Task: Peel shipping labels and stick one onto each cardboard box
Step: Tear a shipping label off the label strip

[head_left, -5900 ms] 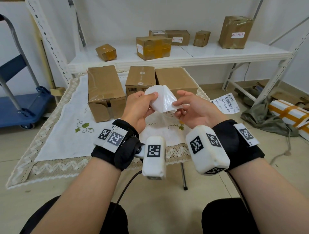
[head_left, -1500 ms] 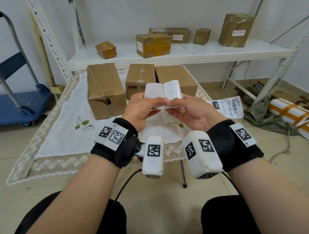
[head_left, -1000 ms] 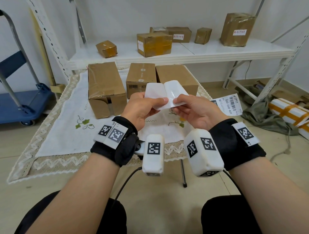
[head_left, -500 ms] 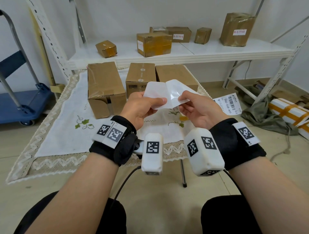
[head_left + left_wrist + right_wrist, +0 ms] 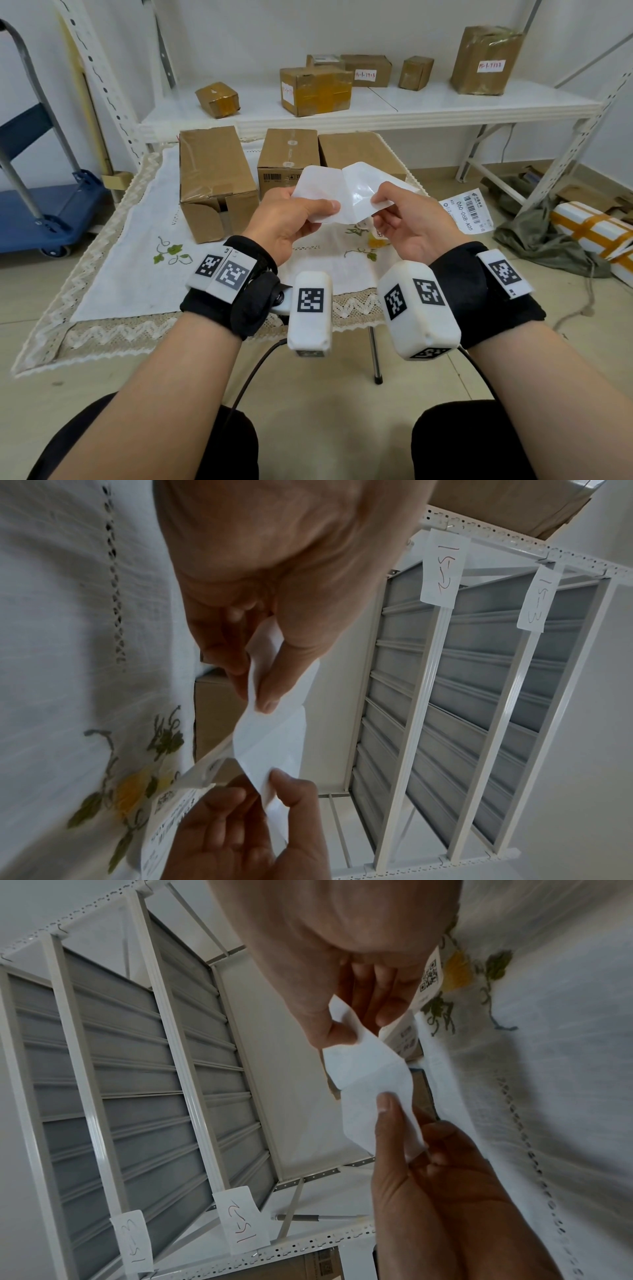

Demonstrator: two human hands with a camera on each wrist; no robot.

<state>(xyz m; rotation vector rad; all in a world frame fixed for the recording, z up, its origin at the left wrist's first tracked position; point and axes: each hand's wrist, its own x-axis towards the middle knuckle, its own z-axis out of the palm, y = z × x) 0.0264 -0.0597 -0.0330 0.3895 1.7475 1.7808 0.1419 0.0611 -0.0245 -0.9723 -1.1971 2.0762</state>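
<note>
A white label sheet [image 5: 342, 193], creased down its middle, is pinched between the left hand [image 5: 291, 219] and right hand [image 5: 407, 222] above the table [image 5: 113, 291]. Three cardboard boxes [image 5: 215, 174] are stood behind it; a printed label [image 5: 467, 210] is seen beside them.

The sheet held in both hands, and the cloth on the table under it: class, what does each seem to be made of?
Sheet: probably label paper on a glossy release liner; the half by the right hand shines, the half by the left hand looks matte.
Cloth: apparently woven white fabric, matte, with leaf embroidery and a zigzag lace border.
</note>
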